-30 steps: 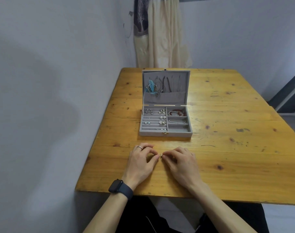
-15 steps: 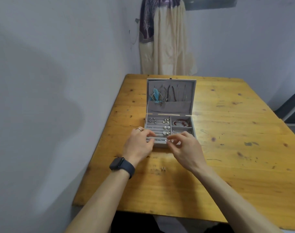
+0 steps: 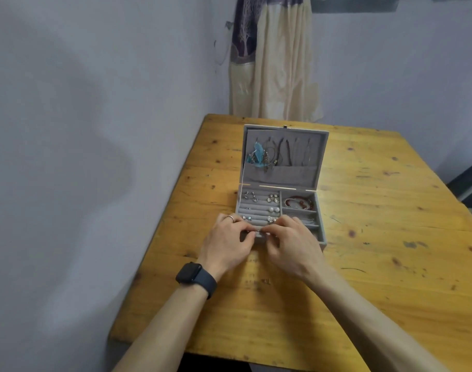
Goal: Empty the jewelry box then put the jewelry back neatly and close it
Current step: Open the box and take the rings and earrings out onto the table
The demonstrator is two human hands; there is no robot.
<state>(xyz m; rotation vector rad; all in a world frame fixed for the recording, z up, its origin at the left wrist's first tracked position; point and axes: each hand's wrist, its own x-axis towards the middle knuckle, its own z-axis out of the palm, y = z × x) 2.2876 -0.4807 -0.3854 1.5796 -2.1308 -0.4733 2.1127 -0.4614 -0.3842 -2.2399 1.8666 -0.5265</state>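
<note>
Your jewelry box (image 3: 321, 226): grey, velvet-lined, set near the left side of the wooden table (image 3: 377, 210), with its lid (image 3: 283, 174) standing open at the back. In the lid you have necklaces (image 3: 286, 149) hanging down into a pocket, with a blue feather piece (image 3: 257, 155) at the left. In the base, earrings (image 3: 273, 197) sit in pairs across the left-hand ring rolls, and a red bracelet (image 3: 298, 203) lies in the right rear compartment.

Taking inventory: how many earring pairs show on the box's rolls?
6 earring pairs: back row left, right; middle left, right; third left, right; left hand and right hand may hide more.
</note>
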